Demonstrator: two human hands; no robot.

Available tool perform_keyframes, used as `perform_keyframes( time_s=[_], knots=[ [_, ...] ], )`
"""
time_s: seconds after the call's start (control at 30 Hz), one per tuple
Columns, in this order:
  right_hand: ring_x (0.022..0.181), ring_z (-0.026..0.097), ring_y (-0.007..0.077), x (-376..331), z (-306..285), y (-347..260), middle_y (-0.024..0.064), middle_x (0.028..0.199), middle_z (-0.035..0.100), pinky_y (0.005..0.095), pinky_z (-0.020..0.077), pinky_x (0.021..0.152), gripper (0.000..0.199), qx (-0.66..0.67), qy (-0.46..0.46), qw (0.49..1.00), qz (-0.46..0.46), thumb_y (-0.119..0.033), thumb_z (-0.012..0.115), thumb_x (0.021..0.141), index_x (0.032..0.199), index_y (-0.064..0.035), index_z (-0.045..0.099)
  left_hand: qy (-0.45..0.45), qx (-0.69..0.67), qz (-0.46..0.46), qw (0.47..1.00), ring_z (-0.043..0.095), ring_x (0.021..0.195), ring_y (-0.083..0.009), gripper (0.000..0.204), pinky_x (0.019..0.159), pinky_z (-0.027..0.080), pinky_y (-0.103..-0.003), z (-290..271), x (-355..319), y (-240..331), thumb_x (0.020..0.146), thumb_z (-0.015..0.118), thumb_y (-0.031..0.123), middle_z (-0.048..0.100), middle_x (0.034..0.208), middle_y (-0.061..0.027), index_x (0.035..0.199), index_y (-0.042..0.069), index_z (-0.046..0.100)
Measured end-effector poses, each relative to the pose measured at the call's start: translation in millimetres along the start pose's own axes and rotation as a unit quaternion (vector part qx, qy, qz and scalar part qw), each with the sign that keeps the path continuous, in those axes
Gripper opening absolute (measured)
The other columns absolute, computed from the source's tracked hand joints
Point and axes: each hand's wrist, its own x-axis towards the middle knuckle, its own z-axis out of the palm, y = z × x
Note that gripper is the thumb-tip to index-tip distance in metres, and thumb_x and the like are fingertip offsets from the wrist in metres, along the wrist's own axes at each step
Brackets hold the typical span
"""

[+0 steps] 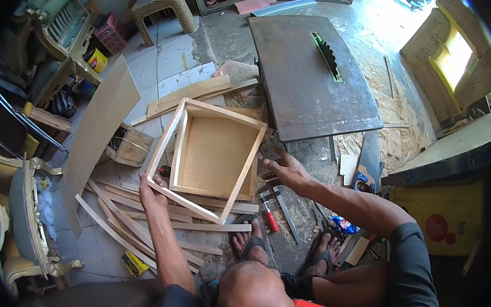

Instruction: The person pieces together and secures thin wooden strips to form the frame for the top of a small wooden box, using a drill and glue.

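Note:
A rectangular frame of pale wooden strips [243,174] lies tilted over an open wooden box [219,150] with a light plywood inside. My left hand [153,191] is closed around the frame's left corner. To the right of the frame, my right hand [284,168] reaches in with its fingers apart and nothing held in them. It is close to the box's right side, and I cannot tell whether the fingertips touch it. On the floor just below lies a bar clamp with a red handle [270,219].
A table saw [316,102] with a toothed blade [327,57] stands ahead on the right. Several wooden strips [141,225] lie at the lower left beside a plywood sheet [102,127]. A handsaw [367,164] rests at the right. A woven stool [160,7] stands far back.

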Motion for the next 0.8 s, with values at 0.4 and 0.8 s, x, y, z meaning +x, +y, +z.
perform_keyframes(
  time_s=[0.4,0.8],
  knots=[
    [0.106,0.069,0.0306,63.4,43.5,3.3,0.0238,0.127,0.07,0.0404,0.0519,0.096,0.062,-0.126,0.207,0.961,-0.134,-0.03,0.062,0.095,0.151,-0.0054,0.052,0.062,0.266,0.181,0.945,0.063,0.101,-0.0156,0.038,0.09,0.05,-0.031,18.3,-46.7,-47.3,0.108,0.06,0.029,0.069,0.115,-0.0105,0.122,-0.006,0.066],
    [0.096,0.07,0.042,56.3,63.4,37.2,0.0281,0.106,0.071,0.0471,0.0531,0.087,0.047,-0.172,0.335,0.919,-0.114,-0.035,0.064,0.095,0.134,-0.0079,0.066,0.027,0.466,0.202,0.861,0.067,0.094,-0.0167,0.028,0.087,0.054,-0.03,25.2,-52.7,-36.8,0.096,0.07,0.006,0.073,0.106,-0.0117,0.121,-0.007,0.067]
  ],
)
